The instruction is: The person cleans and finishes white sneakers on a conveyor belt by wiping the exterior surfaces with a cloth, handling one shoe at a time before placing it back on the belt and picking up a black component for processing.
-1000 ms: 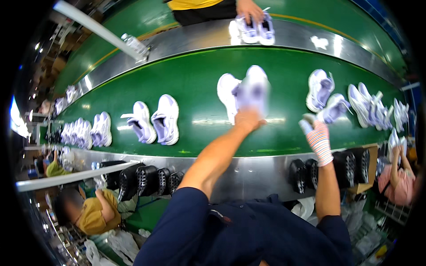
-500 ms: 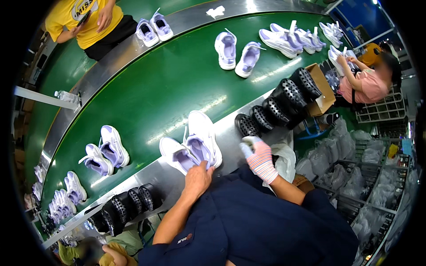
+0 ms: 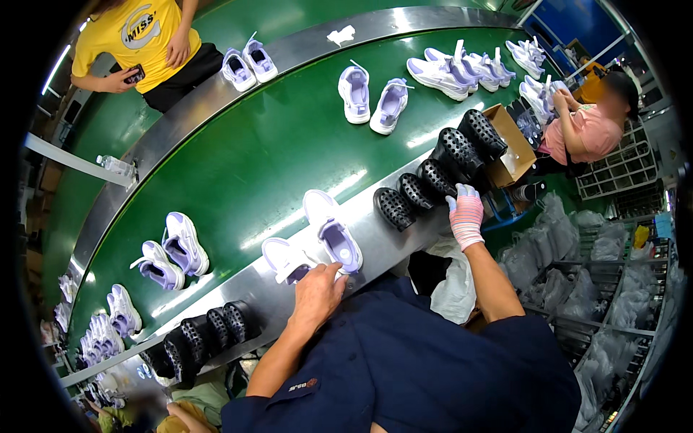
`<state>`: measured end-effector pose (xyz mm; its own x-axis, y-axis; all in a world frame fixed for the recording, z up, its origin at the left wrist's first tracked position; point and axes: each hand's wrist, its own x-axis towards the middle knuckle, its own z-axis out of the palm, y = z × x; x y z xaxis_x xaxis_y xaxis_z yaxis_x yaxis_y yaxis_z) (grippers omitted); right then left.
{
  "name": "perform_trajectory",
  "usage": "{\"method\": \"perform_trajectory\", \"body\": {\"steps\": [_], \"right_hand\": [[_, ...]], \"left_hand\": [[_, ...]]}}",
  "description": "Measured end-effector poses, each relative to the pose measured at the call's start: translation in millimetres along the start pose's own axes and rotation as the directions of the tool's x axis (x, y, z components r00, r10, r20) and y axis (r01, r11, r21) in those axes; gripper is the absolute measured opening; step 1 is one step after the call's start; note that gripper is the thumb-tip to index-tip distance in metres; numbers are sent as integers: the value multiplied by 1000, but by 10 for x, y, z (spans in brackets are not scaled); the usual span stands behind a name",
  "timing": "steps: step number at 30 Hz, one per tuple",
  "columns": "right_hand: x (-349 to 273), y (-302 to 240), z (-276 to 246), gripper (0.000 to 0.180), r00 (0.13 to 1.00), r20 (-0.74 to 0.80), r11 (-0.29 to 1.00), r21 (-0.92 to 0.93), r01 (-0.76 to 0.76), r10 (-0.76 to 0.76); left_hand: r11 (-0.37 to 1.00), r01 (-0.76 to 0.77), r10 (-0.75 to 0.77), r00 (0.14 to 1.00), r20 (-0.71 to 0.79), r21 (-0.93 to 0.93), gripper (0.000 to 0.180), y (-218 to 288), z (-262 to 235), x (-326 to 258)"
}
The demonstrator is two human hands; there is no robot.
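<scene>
Shiny steel surface [image 3: 375, 249] runs along my front, and a pair of white running shoes with lavender lining [image 3: 332, 234] straddles its edge, heels over steel, toes over the green belt [image 3: 253, 144]. My bare left hand [image 3: 317, 289] has its fingers bunched at the heels, touching the right shoe; can't tell if they're clamped. My right hand [image 3: 467, 216], in a striped knit glove, is by the black hole-dotted shoe forms [image 3: 393, 209], fingers loosely apart, holding nothing I can see. Progress-wise, looks early on this pair: it's within reach, and no form shows inside the right shoe. Farther out, more white-and-lavender pairs [image 3: 354, 94] sit untouched. Across the belt, someone in a yellow T-shirt [image 3: 141, 50] holds a dark phone [image 3: 135, 74].
</scene>
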<state>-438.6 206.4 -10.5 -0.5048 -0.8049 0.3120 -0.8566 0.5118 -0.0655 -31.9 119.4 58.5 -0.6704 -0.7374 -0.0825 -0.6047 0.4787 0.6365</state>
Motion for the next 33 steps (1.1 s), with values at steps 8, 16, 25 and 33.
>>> {"method": "perform_trajectory", "body": {"steps": [8,16,25,33], "right_hand": [[-174,-1014,-1588,36,851,523,372,798,-473,-39],[-423,-1656,-1639,41,654,668,586,704,-402,-354],[-429,-1797,-850,52,541,758,917,393,68,-365],[-401,-2272,157,23,735,608,952,241,190,-300]], "left_hand": [[828,-111,-3,979,-203,-550,69,312,-149,465],[91,125,-70,990,119,-988,62,226,-196,498],[997,43,-58,971,-233,-70,45,-442,218,691],[969,-130,97,982,-163,-209,21,-490,624,1243]]}}
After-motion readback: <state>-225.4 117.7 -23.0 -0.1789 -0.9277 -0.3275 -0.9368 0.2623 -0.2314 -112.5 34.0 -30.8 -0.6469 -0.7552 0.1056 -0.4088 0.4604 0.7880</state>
